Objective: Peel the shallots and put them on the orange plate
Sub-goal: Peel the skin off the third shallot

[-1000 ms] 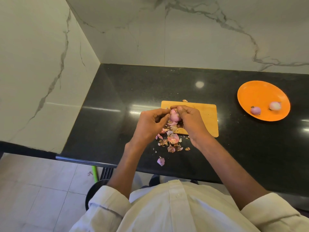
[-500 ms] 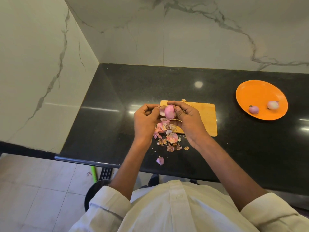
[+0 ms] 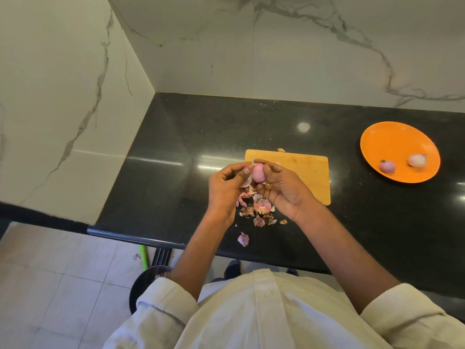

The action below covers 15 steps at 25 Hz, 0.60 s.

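A pink shallot (image 3: 258, 173) is held between both hands above the near left corner of the wooden cutting board (image 3: 305, 172). My right hand (image 3: 283, 191) grips the shallot from the right. My left hand (image 3: 227, 185) pinches a strip of its skin on the left side. A heap of pink and brown peels (image 3: 256, 209) lies on the counter under the hands. Far to the right sits the orange plate (image 3: 392, 142) with two peeled shallots, one pink (image 3: 387, 166) and one paler (image 3: 417, 160).
The black counter (image 3: 191, 147) meets marble walls at the left and back. One loose peel (image 3: 243, 239) lies near the counter's front edge. A black stool (image 3: 143, 283) and a green stick (image 3: 144, 256) stand on the tiled floor below.
The shallot has been turned between my hands and shows more bare pink flesh. My left hand has shifted from gripping it to pulling skin away at its left side.
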### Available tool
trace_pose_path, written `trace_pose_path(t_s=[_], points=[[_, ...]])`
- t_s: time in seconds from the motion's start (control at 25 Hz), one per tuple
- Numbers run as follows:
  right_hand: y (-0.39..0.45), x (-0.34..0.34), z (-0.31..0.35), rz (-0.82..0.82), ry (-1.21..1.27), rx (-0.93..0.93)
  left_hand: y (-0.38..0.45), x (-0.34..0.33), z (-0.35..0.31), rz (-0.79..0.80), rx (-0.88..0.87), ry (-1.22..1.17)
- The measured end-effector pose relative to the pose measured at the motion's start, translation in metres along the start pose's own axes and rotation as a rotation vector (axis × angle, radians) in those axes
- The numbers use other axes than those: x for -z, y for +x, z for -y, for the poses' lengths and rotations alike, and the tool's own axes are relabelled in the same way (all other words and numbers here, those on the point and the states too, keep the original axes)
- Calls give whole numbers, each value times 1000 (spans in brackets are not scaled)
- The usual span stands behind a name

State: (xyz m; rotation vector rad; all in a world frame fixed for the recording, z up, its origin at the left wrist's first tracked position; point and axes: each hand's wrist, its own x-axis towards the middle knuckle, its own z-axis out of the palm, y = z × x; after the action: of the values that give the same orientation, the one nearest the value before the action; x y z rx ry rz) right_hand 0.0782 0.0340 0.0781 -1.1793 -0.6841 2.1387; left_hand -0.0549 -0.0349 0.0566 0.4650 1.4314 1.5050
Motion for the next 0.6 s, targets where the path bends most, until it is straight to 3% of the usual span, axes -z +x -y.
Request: trace_pose_path(t_s=[0.2, 0.44, 0.6], points=[[1, -4, -7, -2, -110, 87, 0, 2, 1, -85, 17, 54], [0, -10, -11, -71, -243, 231, 2, -6, -3, -133, -127, 224], [2, -4, -8, -72, -66, 84, 3, -5, -7, -139, 54, -63]])
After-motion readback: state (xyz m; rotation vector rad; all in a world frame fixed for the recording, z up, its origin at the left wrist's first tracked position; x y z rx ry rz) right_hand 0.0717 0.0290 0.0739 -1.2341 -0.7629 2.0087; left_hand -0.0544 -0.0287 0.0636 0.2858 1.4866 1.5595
